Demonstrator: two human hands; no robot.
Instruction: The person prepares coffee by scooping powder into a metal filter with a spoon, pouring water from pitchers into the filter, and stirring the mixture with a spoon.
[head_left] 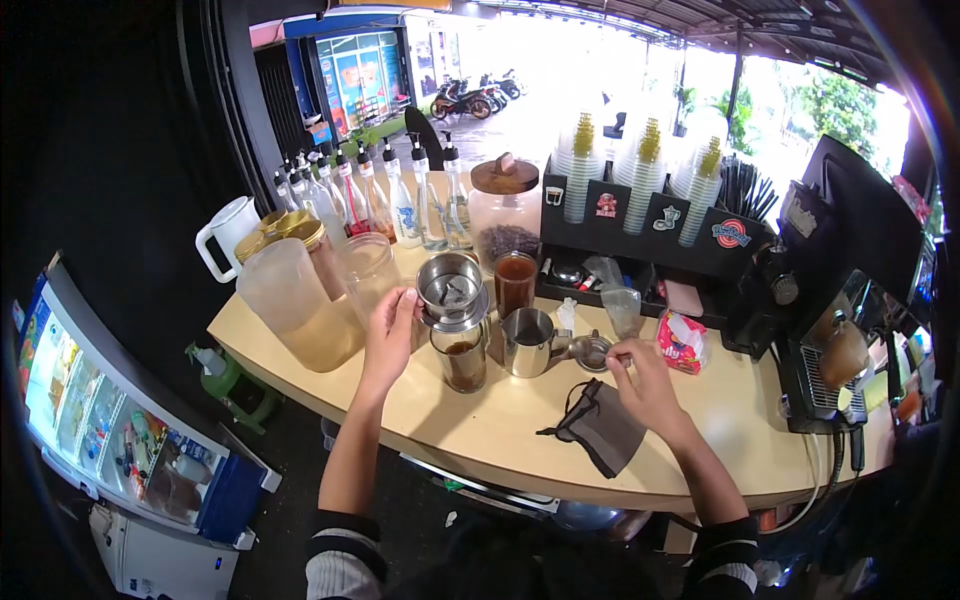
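Note:
My left hand (395, 325) has its thumb and fingers closed on the left edge of a metal drip coffee filter (450, 290). The filter is on or just over a clear glass (462, 368) with dark coffee in its lower part. My right hand (645, 385) pinches at the right edge of a small round metal piece (593, 352), low over the counter. Between the hands stands a steel pitcher (528, 345). Behind it is a glass of reddish-brown drink (515, 280). A dark drawstring pouch (600, 425) lies below my right hand.
Plastic jugs (290, 300) and pump bottles (400, 200) line the left and back of the counter (500, 440). A lidded bean jar (505, 215) stands behind. Cup stacks (645, 180) fill a black rack, with a pink packet (682, 342) before it. An espresso machine (825, 370) is at right.

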